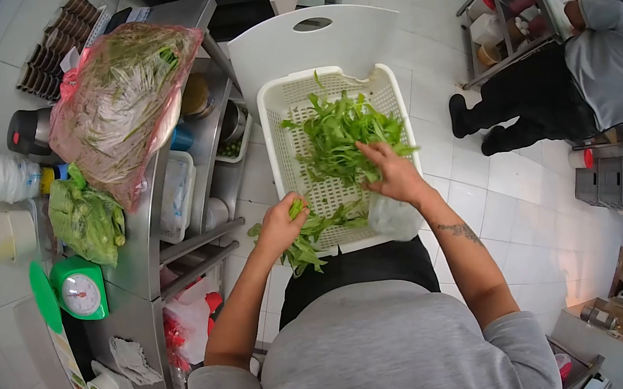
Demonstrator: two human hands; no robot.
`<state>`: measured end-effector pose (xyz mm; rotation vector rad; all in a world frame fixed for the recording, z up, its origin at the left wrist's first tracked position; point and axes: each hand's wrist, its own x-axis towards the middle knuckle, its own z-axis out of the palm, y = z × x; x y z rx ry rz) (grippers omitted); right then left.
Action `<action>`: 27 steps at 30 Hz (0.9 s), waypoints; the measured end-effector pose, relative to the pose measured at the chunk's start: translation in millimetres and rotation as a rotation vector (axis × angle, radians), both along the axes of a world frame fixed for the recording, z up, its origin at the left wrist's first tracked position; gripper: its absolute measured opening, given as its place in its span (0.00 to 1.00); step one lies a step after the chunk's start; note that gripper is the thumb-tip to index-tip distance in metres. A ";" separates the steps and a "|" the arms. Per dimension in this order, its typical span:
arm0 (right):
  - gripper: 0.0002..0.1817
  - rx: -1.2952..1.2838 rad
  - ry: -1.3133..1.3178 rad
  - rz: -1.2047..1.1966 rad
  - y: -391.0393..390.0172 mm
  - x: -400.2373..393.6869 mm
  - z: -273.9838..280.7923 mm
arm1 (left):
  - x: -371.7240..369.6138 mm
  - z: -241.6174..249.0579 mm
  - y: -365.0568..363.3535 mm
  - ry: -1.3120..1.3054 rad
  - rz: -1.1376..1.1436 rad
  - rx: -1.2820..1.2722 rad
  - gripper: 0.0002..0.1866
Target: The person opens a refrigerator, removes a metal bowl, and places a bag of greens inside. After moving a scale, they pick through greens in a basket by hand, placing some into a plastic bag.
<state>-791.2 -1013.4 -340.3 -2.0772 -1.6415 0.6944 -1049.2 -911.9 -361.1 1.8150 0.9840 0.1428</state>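
Observation:
A white perforated plastic basket [278, 135] sits before me on a white chair [344, 33]. Leafy greens [342, 129] are heaped in its far right part. My left hand [281, 226], at the basket's near left edge, is closed around a bunch of greens [305, 250] whose leaves droop over the near rim. My right hand [391, 173] lies against the right side of the heap, fingers stretched out and touching leaves. Below it, at the near right corner, is a clear plastic bag [395, 216]; its contents are hard to make out.
On the left, a steel table [128, 290] bears a large pink-tinted bag of greens [128, 101], a smaller bag of greens [85, 216] and a green dial scale [79, 289]. Another person [591, 72] stands at the right beside a metal rack [509, 64].

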 end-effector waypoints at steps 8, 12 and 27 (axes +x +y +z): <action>0.22 -0.508 -0.126 0.011 -62.0 6.7 -87.8 | 3.9 -7.7 -10.3 0.101 -0.073 0.079 0.15; 0.14 -0.605 -0.149 -0.250 -47.9 1.6 -105.9 | 5.9 -21.7 -14.3 0.067 -0.155 0.116 0.16; 0.08 -0.040 0.008 -0.337 -38.8 -17.3 -89.1 | 10.3 -18.6 -22.8 0.000 -0.134 0.284 0.11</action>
